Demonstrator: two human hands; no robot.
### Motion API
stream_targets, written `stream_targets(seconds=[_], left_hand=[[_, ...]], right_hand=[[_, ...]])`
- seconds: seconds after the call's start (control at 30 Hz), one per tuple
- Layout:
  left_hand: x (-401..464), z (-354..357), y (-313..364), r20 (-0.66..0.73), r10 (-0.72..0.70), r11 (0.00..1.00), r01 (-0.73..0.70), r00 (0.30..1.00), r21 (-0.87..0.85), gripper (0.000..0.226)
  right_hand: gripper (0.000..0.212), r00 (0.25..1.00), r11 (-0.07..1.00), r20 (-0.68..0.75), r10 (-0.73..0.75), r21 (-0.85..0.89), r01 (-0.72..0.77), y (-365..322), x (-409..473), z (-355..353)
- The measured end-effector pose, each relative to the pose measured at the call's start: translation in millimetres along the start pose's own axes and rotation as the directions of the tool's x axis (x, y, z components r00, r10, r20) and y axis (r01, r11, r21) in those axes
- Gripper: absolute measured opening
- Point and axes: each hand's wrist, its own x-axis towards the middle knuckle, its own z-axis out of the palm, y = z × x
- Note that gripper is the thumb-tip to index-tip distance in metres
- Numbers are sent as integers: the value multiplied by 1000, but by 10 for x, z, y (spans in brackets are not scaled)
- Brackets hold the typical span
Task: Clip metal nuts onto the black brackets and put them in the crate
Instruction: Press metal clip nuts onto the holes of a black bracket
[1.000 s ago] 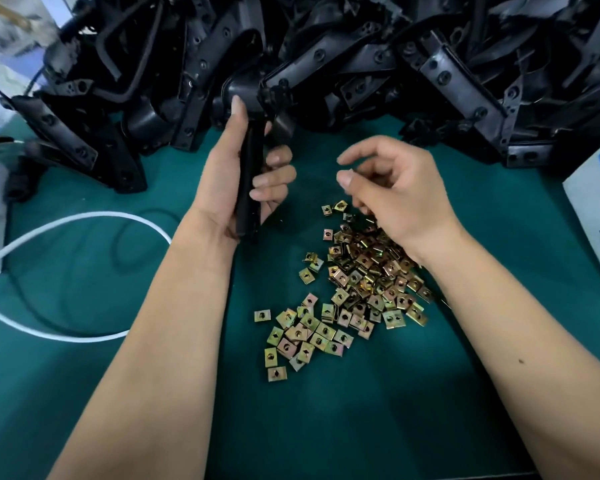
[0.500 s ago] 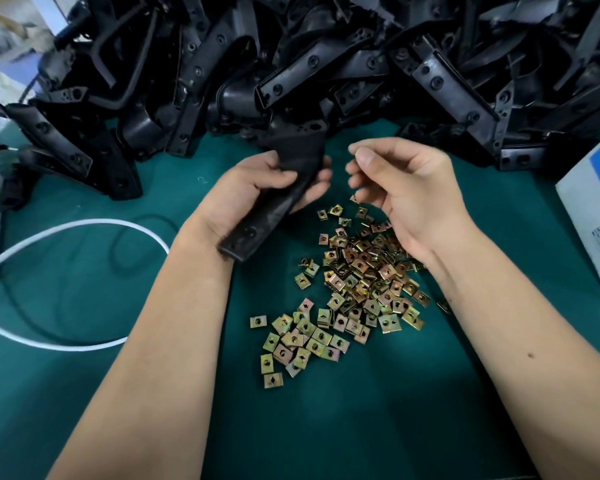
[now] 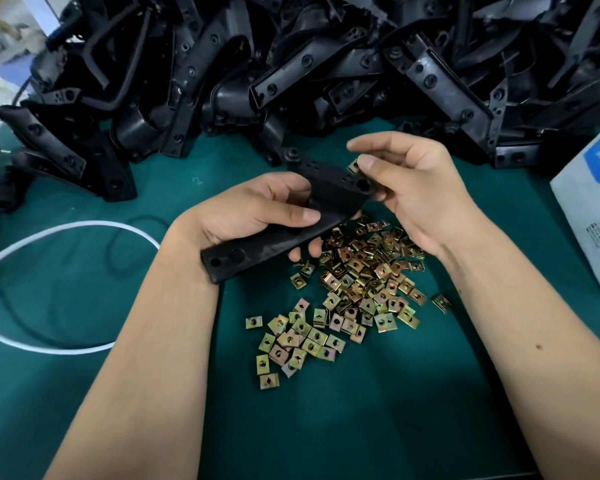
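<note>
My left hand (image 3: 257,213) grips a long black bracket (image 3: 278,237) above the green mat, holding it slantwise with its far end raised to the right. My right hand (image 3: 413,188) pinches one brass-coloured metal nut (image 3: 354,166) between thumb and fingers, right at the bracket's upper end beside a round hole. A loose heap of metal nuts (image 3: 354,289) lies on the mat under and in front of both hands. No crate is in view.
A big pile of black brackets (image 3: 326,71) fills the back of the green mat (image 3: 395,410). A white cable (image 3: 49,348) loops at the left. A white box with a blue label (image 3: 596,216) stands at the right edge.
My left hand pulled the bracket out of the pile, lowered it and turned it slantwise. My right hand came up with a nut to the bracket's upper end.
</note>
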Motion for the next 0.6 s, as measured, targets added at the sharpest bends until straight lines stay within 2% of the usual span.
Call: stream_targets(seconds=[0.13, 0.47, 0.6], left_hand=[[0, 8, 21, 10, -18, 1000, 18, 1000, 16, 42], [-3, 43, 45, -5, -58, 998, 58, 998, 35, 29], [6, 57, 46, -15, -61, 997, 62, 998, 40, 38]], right_hand=[[21, 1000, 999, 25, 18, 46, -20, -24, -7, -27], [20, 999, 999, 31, 27, -36, -26, -6, -2, -44], [22, 999, 995, 0, 34, -98, -34, 13, 1, -33]])
